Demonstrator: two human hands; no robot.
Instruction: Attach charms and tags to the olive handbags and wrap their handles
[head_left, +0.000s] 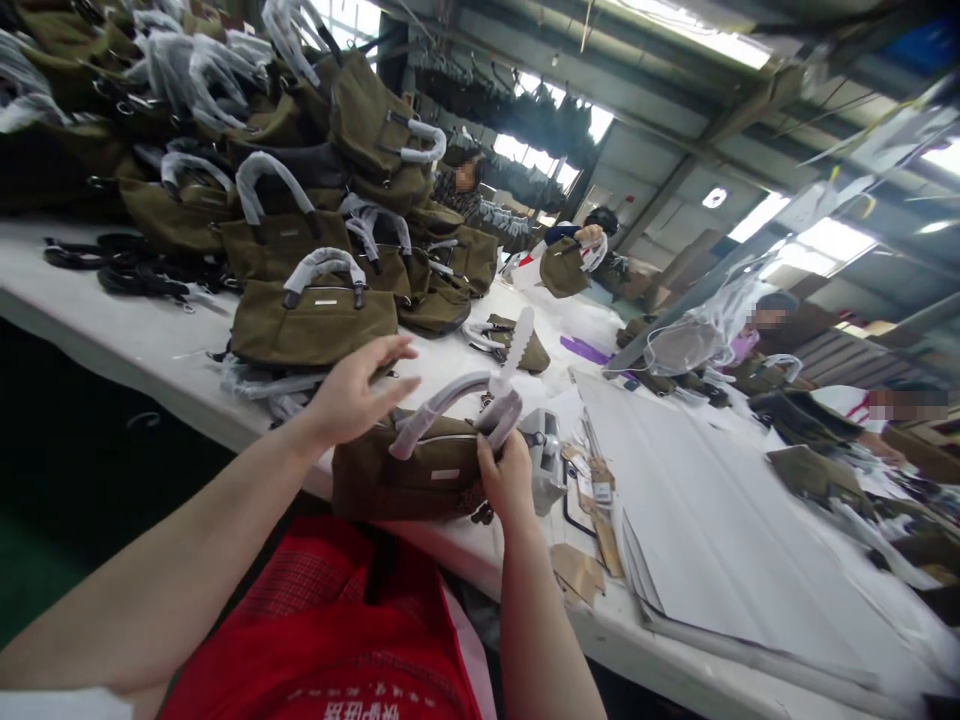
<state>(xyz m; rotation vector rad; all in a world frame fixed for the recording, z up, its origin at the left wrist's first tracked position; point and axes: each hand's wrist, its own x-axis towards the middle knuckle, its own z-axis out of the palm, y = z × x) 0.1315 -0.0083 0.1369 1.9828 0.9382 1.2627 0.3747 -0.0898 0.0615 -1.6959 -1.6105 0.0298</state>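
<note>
An olive-brown handbag (420, 475) lies at the table's front edge, its handles wrapped in clear plastic. My right hand (510, 475) grips the base of the handle at the bag's right end, fingers closed. Over the bag's left end hangs my left hand (364, 390), its fingers apart and nothing in them. A pale serrated plastic strip (519, 342) stands up by the handles. Just behind my left hand sits another olive bag (315, 320) with a wrapped handle.
Bags (285, 235) are piled at the left beside black straps (135, 268). Right of my bag are a grey metal device (547, 455), brown tags (577, 572) and large white sheets (697, 500). Across the table a person holds a bag (564, 268); others work at the right.
</note>
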